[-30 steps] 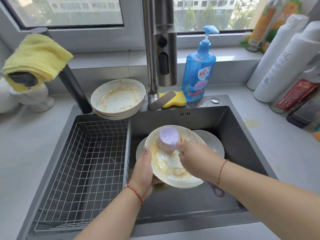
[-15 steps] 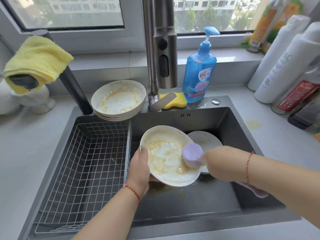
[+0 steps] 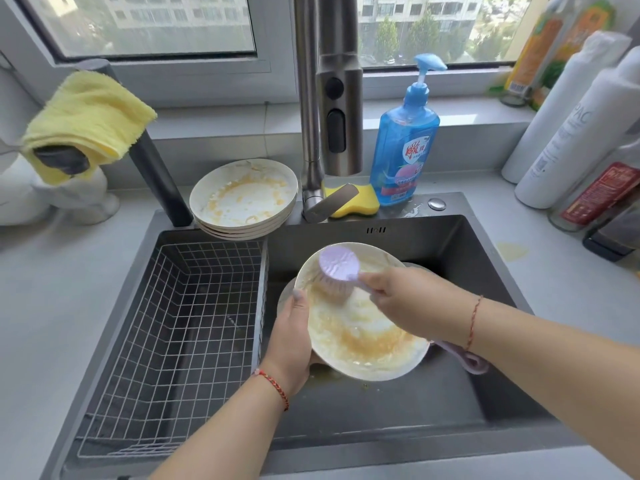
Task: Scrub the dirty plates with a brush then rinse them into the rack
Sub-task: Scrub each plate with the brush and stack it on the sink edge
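Observation:
My left hand grips the left rim of a white plate smeared with orange-yellow residue, tilted over the dark sink. My right hand holds a lilac dish brush by its handle, with the round head pressed on the plate's upper left part. The handle's end sticks out below my right wrist. Another plate lies in the sink beneath, mostly hidden. A stack of dirty plates sits on the sink's back left edge. The white wire rack fills the sink's left half and holds nothing.
A steel faucet rises behind the sink, with a yellow sponge and a blue soap bottle beside it. A yellow cloth hangs on a dark post at the left. Several bottles crowd the right counter.
The brush went from the plate's upper part to its right edge, then back to the upper left. My left hand keeps the plate tilted in nearly the same spot.

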A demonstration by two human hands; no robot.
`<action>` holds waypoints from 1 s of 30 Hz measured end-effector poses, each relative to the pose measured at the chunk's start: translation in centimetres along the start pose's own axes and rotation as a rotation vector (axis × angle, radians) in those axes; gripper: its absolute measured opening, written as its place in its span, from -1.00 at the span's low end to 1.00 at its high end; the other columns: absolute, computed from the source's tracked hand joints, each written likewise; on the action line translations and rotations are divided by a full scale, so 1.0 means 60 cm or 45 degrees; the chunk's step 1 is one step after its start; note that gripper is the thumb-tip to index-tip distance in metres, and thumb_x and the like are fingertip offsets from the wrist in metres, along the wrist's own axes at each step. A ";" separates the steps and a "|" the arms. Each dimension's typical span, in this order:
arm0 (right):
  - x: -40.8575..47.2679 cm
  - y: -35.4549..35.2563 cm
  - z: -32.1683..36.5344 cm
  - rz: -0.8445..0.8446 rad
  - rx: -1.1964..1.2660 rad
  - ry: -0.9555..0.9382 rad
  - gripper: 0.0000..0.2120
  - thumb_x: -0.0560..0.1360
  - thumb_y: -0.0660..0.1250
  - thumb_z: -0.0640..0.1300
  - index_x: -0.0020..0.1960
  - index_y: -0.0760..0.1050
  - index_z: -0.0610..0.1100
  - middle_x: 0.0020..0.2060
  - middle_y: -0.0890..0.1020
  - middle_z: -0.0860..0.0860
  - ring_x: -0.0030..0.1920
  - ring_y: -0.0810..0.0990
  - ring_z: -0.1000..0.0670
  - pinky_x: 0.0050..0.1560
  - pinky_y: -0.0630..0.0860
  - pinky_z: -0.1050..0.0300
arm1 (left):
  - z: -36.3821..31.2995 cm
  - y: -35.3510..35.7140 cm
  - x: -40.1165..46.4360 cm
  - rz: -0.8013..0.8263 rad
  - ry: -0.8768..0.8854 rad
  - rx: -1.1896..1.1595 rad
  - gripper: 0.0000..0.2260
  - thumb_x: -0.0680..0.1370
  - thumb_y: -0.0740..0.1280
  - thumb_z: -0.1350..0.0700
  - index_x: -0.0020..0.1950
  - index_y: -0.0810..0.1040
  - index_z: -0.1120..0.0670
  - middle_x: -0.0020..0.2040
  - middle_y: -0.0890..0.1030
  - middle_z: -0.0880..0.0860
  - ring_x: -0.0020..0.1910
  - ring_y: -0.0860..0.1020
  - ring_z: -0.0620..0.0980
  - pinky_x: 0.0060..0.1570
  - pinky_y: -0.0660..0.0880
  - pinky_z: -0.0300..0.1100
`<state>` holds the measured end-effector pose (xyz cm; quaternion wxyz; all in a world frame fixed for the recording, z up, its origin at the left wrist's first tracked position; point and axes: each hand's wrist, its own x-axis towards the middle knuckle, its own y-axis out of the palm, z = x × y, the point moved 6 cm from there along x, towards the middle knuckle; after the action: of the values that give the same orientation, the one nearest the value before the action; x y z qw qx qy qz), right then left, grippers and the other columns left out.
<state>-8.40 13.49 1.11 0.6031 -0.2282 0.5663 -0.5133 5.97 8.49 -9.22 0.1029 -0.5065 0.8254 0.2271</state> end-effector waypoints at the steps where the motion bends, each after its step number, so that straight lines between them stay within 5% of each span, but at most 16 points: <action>1: 0.000 -0.005 -0.007 -0.052 -0.182 0.027 -0.53 0.61 0.04 -0.16 0.48 0.22 0.15 -0.13 0.53 0.01 -0.24 0.48 -0.05 -0.33 0.43 0.13 | -0.004 -0.002 -0.001 -0.005 0.021 0.005 -0.46 0.56 0.06 -0.28 0.38 0.45 0.01 0.16 0.67 0.14 0.10 0.67 0.16 -0.08 0.63 0.11; 4: -0.016 0.001 -0.018 0.086 -0.683 0.049 -0.53 0.58 0.14 -0.24 0.47 0.28 -0.09 0.20 0.48 -0.04 0.02 0.52 -0.11 -0.35 0.32 0.10 | -0.013 -0.011 -0.002 -0.064 0.058 0.039 -0.43 0.52 0.12 -0.33 0.34 0.48 0.01 0.19 0.65 0.12 0.15 0.64 0.16 0.09 0.58 0.25; 7: -0.032 0.032 -0.031 0.424 -0.897 -0.007 -0.56 0.60 0.15 -0.19 0.47 0.27 -0.14 0.25 0.49 -0.07 0.20 0.51 -0.14 0.02 0.45 0.11 | -0.017 -0.027 0.004 -0.141 0.073 0.044 -0.48 0.56 0.13 -0.31 0.32 0.51 0.01 0.19 0.66 0.09 0.18 0.63 0.14 0.18 0.53 0.26; 8: -0.040 0.037 -0.031 0.475 -0.803 0.008 -0.58 0.61 0.14 -0.17 0.46 0.28 -0.13 0.21 0.51 -0.07 0.16 0.52 -0.14 0.07 0.44 0.22 | -0.018 -0.031 0.007 -0.166 0.089 0.048 -0.54 0.60 0.11 -0.27 0.31 0.52 -0.01 0.18 0.66 0.08 0.18 0.63 0.12 0.19 0.53 0.24; 10: -0.048 0.042 -0.022 0.471 -0.459 0.012 -0.64 0.61 0.11 -0.18 0.39 0.38 -0.09 -0.03 0.54 -0.05 -0.10 0.52 -0.12 -0.15 0.44 0.44 | -0.023 -0.035 0.012 -0.190 0.127 0.074 -0.64 0.67 0.07 -0.17 0.24 0.53 -0.03 0.15 0.67 0.05 0.16 0.64 0.07 0.19 0.55 0.17; 13: -0.076 0.033 -0.005 0.546 0.217 0.009 -0.61 0.57 0.11 -0.17 0.29 0.46 0.16 -0.43 0.46 0.01 -0.53 0.42 -0.05 -0.55 0.44 0.27 | -0.031 -0.032 0.011 -0.174 0.181 0.132 -0.73 0.69 0.04 -0.08 0.10 0.53 -0.11 0.09 0.65 -0.09 0.13 0.60 -0.16 0.15 0.51 -0.16; 15: -0.086 0.023 -0.001 0.577 0.420 0.038 -0.58 0.55 0.10 -0.18 0.29 0.46 0.20 -0.51 0.44 0.01 -0.61 0.39 -0.04 -0.58 0.39 0.26 | -0.037 -0.030 0.005 -0.185 0.200 0.171 -0.74 0.70 0.02 -0.07 0.07 0.51 -0.15 0.10 0.60 -0.17 0.15 0.53 -0.27 0.21 0.42 -0.23; 19: -0.067 0.035 -0.018 0.539 -0.222 -0.011 -0.67 0.59 0.08 -0.22 0.28 0.46 -0.07 -0.41 0.34 0.03 -0.59 0.38 0.14 -0.63 0.24 0.43 | -0.035 -0.036 0.005 -0.175 0.209 0.192 -0.73 0.71 0.03 -0.05 0.03 0.52 -0.16 0.06 0.62 -0.14 0.08 0.57 -0.24 0.06 0.47 -0.26; 21: -0.059 0.048 -0.030 0.570 -0.611 0.028 -0.69 0.62 0.10 -0.19 0.33 0.40 -0.13 -0.30 0.37 0.02 -0.34 0.41 0.05 -0.34 0.36 0.44 | -0.038 -0.033 0.001 -0.155 0.220 0.225 -0.73 0.71 0.03 -0.04 0.03 0.52 -0.16 0.03 0.62 -0.16 0.02 0.58 -0.30 -0.04 0.46 -0.35; 22: -0.051 0.054 -0.037 0.542 -0.713 0.054 -0.67 0.62 0.11 -0.18 0.37 0.37 -0.12 -0.20 0.46 -0.01 -0.20 0.44 -0.02 -0.13 0.43 0.32 | -0.038 -0.029 -0.001 -0.141 0.216 0.244 -0.74 0.71 0.04 -0.04 0.05 0.52 -0.15 0.05 0.63 -0.14 0.05 0.59 -0.28 -0.02 0.47 -0.34; 24: -0.037 0.049 -0.049 0.363 -0.802 0.109 -0.59 0.60 0.12 -0.19 0.44 0.28 -0.10 0.01 0.53 -0.03 -0.01 0.50 -0.11 -0.09 0.41 0.09 | -0.032 -0.026 -0.001 -0.137 0.186 0.260 -0.74 0.71 0.05 -0.06 0.10 0.54 -0.14 0.07 0.66 -0.12 0.09 0.61 -0.22 0.01 0.52 -0.29; 28: -0.021 0.008 -0.071 -0.211 -0.667 0.225 -0.38 0.55 0.13 -0.22 0.54 0.00 -0.06 -0.21 0.37 0.01 -0.24 0.44 -0.08 -0.24 0.39 0.10 | -0.024 -0.021 -0.002 -0.147 0.057 0.095 -0.65 0.68 0.06 -0.16 0.27 0.53 -0.06 0.16 0.67 0.02 0.14 0.65 0.08 0.11 0.59 0.20; 30: -0.019 -0.009 -0.105 -0.367 -0.305 0.309 -0.61 0.59 0.16 -0.08 0.41 0.27 -0.06 -0.28 0.41 0.02 -0.34 0.42 -0.05 -0.28 0.39 0.12 | -0.024 -0.023 -0.005 -0.157 0.000 0.002 -0.62 0.67 0.05 -0.18 0.30 0.50 -0.04 0.16 0.67 0.08 0.08 0.67 0.14 0.01 0.60 0.27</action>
<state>-14.18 16.20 0.50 0.4194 -0.3135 0.6532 -0.5469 7.41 7.51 -8.20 0.1171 -0.5563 0.7928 0.2197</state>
